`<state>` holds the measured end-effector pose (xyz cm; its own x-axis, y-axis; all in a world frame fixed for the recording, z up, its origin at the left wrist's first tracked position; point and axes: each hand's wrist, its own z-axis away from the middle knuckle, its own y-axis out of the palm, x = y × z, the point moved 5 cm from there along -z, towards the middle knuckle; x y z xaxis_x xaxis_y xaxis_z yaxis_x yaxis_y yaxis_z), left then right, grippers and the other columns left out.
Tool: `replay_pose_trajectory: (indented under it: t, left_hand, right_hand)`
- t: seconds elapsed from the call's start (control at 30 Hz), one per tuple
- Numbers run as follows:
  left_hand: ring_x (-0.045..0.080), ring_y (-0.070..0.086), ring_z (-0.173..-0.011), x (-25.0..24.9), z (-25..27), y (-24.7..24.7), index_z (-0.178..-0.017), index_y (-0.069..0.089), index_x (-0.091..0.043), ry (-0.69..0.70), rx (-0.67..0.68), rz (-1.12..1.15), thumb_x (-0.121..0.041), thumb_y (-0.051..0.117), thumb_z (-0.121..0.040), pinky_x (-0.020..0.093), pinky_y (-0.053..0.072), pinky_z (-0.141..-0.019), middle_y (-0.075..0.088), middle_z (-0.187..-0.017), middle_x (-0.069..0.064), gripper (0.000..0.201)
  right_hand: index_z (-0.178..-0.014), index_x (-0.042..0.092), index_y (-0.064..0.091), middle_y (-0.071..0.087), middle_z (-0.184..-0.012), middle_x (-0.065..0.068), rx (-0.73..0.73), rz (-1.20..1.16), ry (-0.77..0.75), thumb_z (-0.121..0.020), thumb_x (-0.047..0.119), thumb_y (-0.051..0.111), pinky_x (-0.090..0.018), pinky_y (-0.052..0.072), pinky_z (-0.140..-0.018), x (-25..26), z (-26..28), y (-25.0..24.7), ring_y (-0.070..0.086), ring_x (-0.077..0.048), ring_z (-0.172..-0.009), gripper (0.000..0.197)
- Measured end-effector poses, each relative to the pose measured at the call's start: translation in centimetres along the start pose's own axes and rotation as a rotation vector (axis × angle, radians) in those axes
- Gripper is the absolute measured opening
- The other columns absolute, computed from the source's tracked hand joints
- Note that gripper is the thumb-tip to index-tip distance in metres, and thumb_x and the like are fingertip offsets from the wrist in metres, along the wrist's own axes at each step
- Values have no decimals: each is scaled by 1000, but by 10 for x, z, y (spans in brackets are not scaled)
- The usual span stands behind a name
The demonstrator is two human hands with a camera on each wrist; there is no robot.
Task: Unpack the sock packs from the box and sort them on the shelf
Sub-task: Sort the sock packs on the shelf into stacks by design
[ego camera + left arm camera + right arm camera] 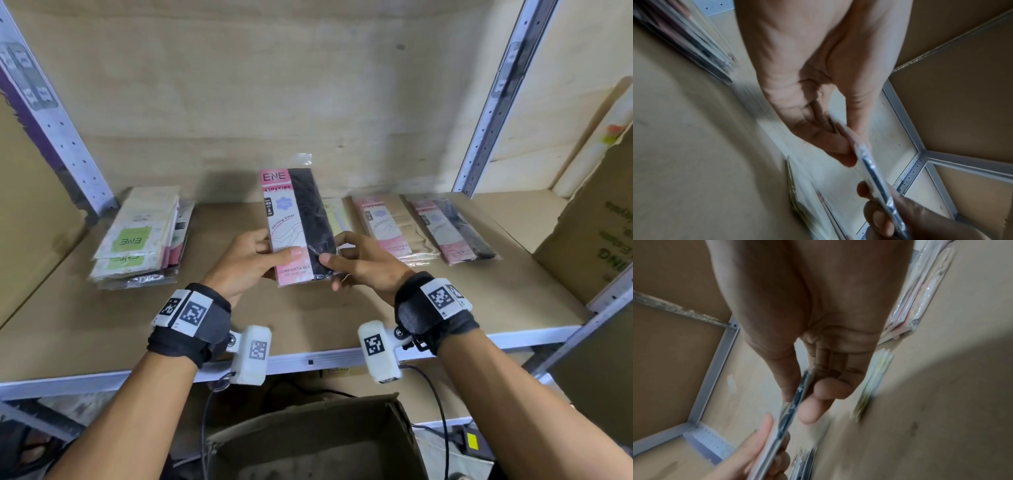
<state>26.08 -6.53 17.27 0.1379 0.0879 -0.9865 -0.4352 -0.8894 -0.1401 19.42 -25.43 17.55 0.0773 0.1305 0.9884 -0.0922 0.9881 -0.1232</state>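
Sock pack point(298, 222), pink card with black hosiery, is held upright above the shelf point(342, 318), near its middle. Left hand point(247, 263) pinches the pack's lower left edge, thumb on the front. Right hand point(359, 262) pinches the lower right edge, thumb on the black part. On the shelf behind lie a yellow pack point(337, 214), a beige pack point(394, 228) and a black pack point(454, 229), side by side to the right. A stack point(140, 240) with green labels lies far left. An open box point(308, 442) stands below, near the person.
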Motion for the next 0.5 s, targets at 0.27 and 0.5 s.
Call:
replay_pose_trajectory:
  t: [0.27,0.5]
  left_hand:
    - [22,73,-101,2,5,8,-126,65,-13,-58,31,7,-13,62,-98,34,61,-77,76,-114,4,28]
    - [19,75,-93,5,3,13,-138,53,-20,-91,56,14,2,74,-85,23,57,-68,77,-107,10,61]
  right_hand:
    - [-102,6,51,68,-96,-21,4,-59,75,-93,13,68,-29,53,-57,-9,1,-3,66,-32,-69,21]
    - [-124,-8,49,68,-108,-30,-121,-22,106,-92,14,70,-29,51,-55,-13,1,-13,65,-27,-65,45]
